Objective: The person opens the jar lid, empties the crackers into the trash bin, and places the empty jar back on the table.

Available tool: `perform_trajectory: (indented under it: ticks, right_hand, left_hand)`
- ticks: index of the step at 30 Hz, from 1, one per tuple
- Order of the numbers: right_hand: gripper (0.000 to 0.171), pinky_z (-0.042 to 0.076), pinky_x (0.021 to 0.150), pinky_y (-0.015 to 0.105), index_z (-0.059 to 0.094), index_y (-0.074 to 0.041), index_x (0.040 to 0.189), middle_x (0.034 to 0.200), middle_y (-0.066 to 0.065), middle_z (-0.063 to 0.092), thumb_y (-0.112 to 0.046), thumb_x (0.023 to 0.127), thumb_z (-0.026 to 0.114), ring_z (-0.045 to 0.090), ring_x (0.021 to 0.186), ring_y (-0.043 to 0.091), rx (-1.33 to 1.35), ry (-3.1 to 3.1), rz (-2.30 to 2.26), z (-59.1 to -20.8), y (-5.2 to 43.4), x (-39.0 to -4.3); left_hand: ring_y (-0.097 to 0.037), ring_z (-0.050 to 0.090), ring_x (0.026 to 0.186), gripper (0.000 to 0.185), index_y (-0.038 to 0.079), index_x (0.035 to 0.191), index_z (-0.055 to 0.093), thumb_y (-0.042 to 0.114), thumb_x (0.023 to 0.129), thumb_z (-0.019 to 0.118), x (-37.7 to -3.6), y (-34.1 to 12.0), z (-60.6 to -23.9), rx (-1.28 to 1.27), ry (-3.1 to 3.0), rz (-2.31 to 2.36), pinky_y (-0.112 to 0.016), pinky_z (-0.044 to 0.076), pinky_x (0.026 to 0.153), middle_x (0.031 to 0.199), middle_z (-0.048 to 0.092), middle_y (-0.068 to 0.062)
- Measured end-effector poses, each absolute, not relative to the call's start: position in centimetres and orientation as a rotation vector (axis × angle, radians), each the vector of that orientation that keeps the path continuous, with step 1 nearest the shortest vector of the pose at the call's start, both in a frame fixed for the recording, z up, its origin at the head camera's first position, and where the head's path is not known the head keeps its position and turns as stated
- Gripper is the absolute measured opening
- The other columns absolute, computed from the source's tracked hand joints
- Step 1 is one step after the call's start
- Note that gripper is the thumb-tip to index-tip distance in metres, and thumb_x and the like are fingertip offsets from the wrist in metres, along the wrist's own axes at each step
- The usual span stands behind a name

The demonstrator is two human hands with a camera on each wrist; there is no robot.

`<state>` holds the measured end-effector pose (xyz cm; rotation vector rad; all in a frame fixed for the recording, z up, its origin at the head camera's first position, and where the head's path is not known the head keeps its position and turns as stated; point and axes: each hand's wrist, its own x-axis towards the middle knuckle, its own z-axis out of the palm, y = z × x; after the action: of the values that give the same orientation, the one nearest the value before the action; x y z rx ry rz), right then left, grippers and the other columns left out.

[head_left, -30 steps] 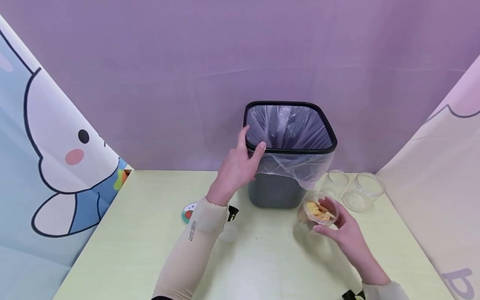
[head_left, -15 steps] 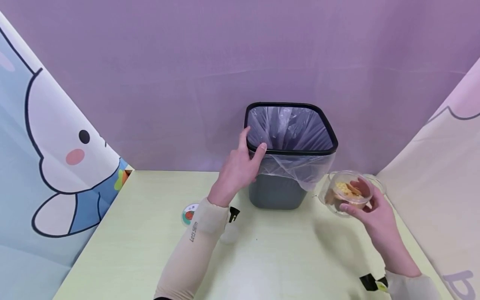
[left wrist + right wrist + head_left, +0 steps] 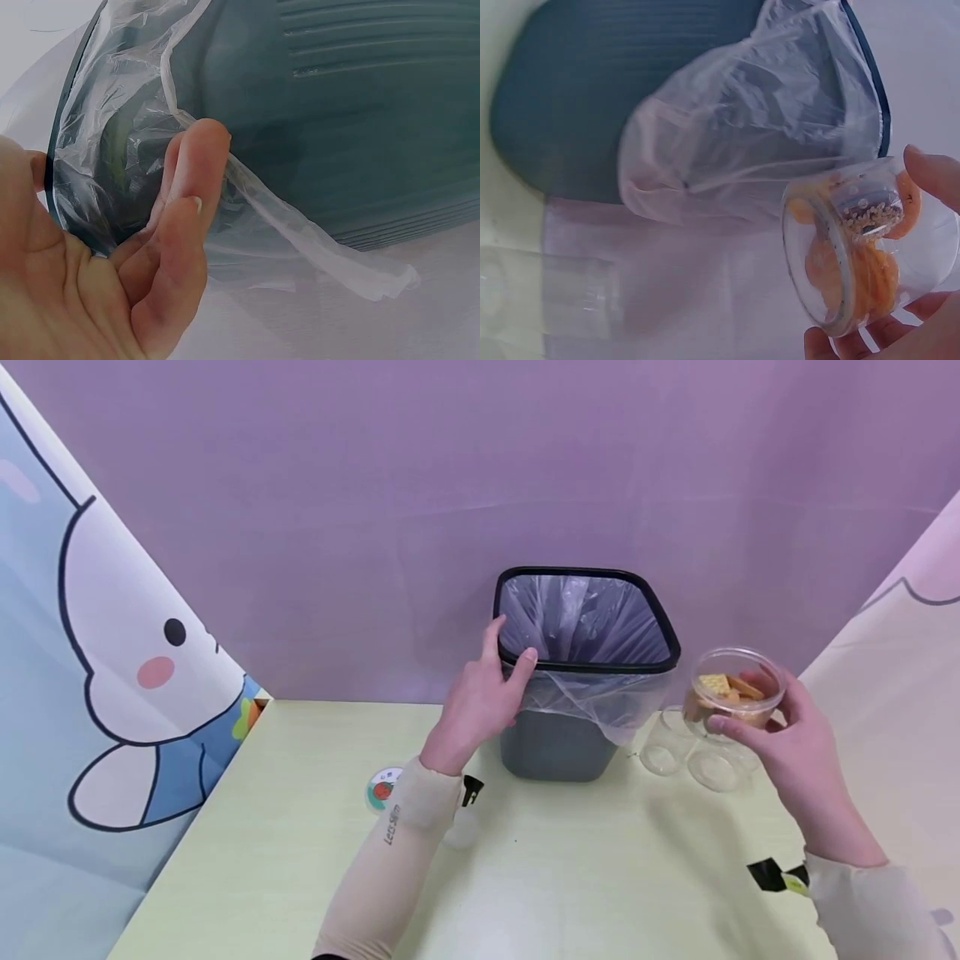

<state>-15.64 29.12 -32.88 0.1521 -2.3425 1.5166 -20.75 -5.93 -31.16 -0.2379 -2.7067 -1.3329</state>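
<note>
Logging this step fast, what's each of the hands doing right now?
Left hand: open, fingers resting on the bin rim.
Right hand: holding a clear cup of crackers, lifted beside the bin.

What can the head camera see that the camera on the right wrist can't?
Only the head view shows the left hand touching the bin's rim, the green table and the two empty clear cups standing on it. Only the right wrist view shows crumbs inside the held cup's bottom. Both show the grey bin with its plastic liner and the right hand holding the cup of crackers.
</note>
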Motion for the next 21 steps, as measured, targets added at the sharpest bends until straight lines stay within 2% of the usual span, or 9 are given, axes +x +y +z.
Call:
perform_trajectory:
  ticks: [4,9,12,16,19,21]
  right_hand:
    - [0.077,0.039,0.081,0.009,0.043,-0.025,0.149,0.139,-0.002,0.049,-0.008,0.084,0.080,0.044,0.115,0.011,0.151,-2.384,1.413,-31.0,29.2,-16.5]
    - [0.077,0.043,0.075,0.006,0.044,-0.024,0.147,0.140,0.001,0.049,-0.012,0.082,0.083,0.049,0.105,0.011,0.154,-2.418,1.346,-28.6,28.9,-17.9]
    - [0.084,0.044,0.075,0.005,0.040,-0.027,0.151,0.143,0.003,0.048,-0.017,0.081,0.085,0.050,0.104,0.013,0.166,-2.451,1.278,-27.1,28.7,-18.7]
    - [0.096,0.039,0.080,0.007,0.031,-0.027,0.157,0.147,0.009,0.047,-0.025,0.079,0.087,0.049,0.109,0.024,0.188,-2.497,1.139,-25.2,28.2,-19.7]
    - [0.099,0.037,0.087,0.014,0.030,-0.023,0.158,0.147,0.013,0.047,-0.029,0.077,0.088,0.048,0.115,0.034,0.207,-2.524,1.045,-24.0,27.7,-20.4]
    - [0.100,0.038,0.094,0.023,0.030,-0.020,0.158,0.147,0.015,0.047,-0.030,0.077,0.088,0.047,0.119,0.038,0.235,-2.540,0.987,-23.4,27.4,-21.0]
  left_hand:
    - [-0.021,0.065,0.048,0.076,0.041,0.157,0.002,0.071,0.096,0.034,-20.8,-5.9,-31.2,-0.236,-2.707,-1.344,-0.039,0.048,0.057,0.062,0.059,-0.009]
    - [-0.018,0.063,0.046,0.075,0.041,0.157,0.001,0.071,0.096,0.033,-20.8,-5.9,-31.2,-0.242,-2.708,-1.330,-0.038,0.048,0.056,0.061,0.060,-0.007]
    - [-0.017,0.062,0.046,0.075,0.041,0.157,0.001,0.071,0.096,0.033,-20.8,-5.9,-31.3,-0.242,-2.707,-1.329,-0.038,0.048,0.056,0.061,0.060,-0.007]
    - [-0.019,0.062,0.046,0.076,0.039,0.158,0.002,0.071,0.096,0.033,-20.8,-5.9,-31.3,-0.239,-2.705,-1.330,-0.039,0.048,0.055,0.061,0.060,-0.007]
    - [-0.019,0.063,0.046,0.077,0.039,0.158,0.002,0.072,0.096,0.033,-20.8,-5.9,-31.3,-0.237,-2.704,-1.333,-0.039,0.049,0.055,0.062,0.059,-0.007]
    - [-0.019,0.063,0.046,0.077,0.039,0.158,0.002,0.072,0.096,0.034,-20.8,-5.9,-31.3,-0.237,-2.706,-1.332,-0.039,0.049,0.055,0.062,0.059,-0.008]
